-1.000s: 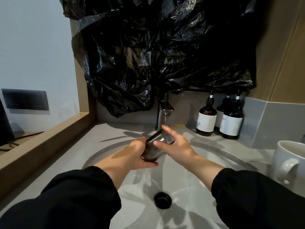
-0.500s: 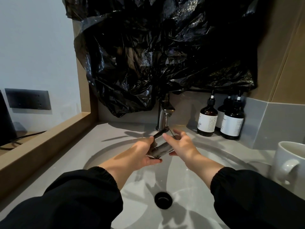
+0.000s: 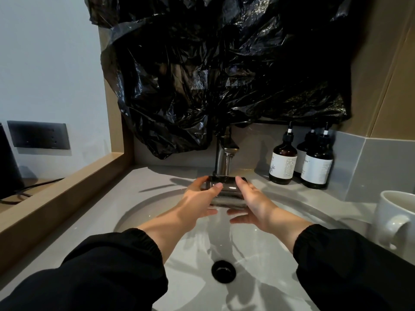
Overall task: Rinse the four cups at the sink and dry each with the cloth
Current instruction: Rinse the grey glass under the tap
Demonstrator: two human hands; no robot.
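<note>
The person wears a black garment with long sleeves. The left sleeve (image 3: 101, 272) and the right sleeve (image 3: 350, 268) are of a matte, smooth cloth, quite loose, and it makes soft, wide folds. Each sleeve finishes in a gathered elastic band: the left cuff (image 3: 146, 243) and the right cuff (image 3: 307, 237) show many small wrinkles side by side. The cuffs end on the forearm, so the wrists, the left hand (image 3: 197, 199) and the right hand (image 3: 258, 206) are bare.

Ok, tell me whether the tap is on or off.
On: water streams from the tap onto the dark cup lying sideways beneath it.
</note>
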